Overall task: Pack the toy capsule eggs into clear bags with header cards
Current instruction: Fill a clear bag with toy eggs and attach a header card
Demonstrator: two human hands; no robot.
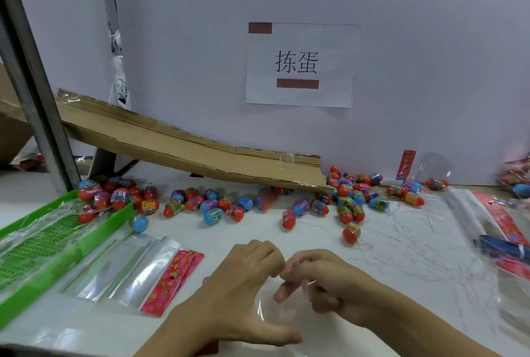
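Observation:
Near the table's front edge my left hand [246, 279] and my right hand [318, 282] meet, both pinching the mouth of a clear bag [272, 313] that lies under them. Its edges are hard to make out. Several red and blue toy capsule eggs [229, 204] are scattered across the middle of the white table, one lone red egg [351, 233] closest to my hands. A stack of clear bags with red star-patterned header cards [172, 282] lies left of my left hand.
A green mesh tray [43, 242] with crumpled film and several eggs stands at the left. A cardboard ramp [186, 144] slopes down from the back left. More bags and red cards [499, 219] lie at the right. A paper sign [301, 64] hangs on the back wall.

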